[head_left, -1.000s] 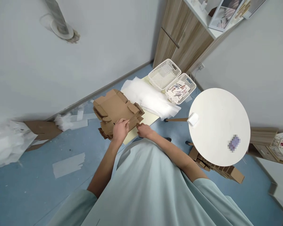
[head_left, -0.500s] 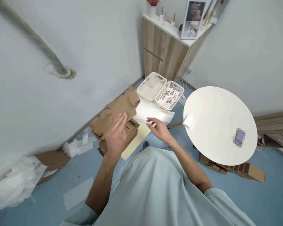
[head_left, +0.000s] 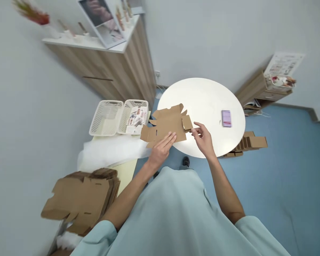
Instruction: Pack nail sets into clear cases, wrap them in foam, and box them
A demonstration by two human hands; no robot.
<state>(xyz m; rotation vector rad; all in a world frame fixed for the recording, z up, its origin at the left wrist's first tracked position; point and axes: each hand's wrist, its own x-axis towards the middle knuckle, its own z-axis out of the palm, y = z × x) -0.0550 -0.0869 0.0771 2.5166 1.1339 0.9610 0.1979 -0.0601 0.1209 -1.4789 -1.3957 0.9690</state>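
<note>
A flat, unfolded cardboard box (head_left: 166, 122) with cut flaps and a slot is held over the left edge of a round white table. My left hand (head_left: 160, 151) grips its near edge, fingers laid straight on top and the thumb hidden beneath. At the box's right side, my right hand (head_left: 203, 139) has its fingers bent and apart, one fingertip at the corner of a small raised flap (head_left: 187, 122). Down at the left lies a stack of flat cardboard boxes (head_left: 77, 195).
A purple item, blurred, lies on the round table (head_left: 202, 92). Two white baskets, one empty-looking (head_left: 92, 119) and one with printed cards (head_left: 136, 102), stand by white sheeting (head_left: 112, 153). A wooden cabinet (head_left: 117, 71) is behind them. More cardboard boxes (head_left: 256, 142) sit beyond the table's right side.
My view has turned right towards the table. My left hand has brought a flat cardboard box from the stack over to the table's edge, and my right hand has come to its right side.
</note>
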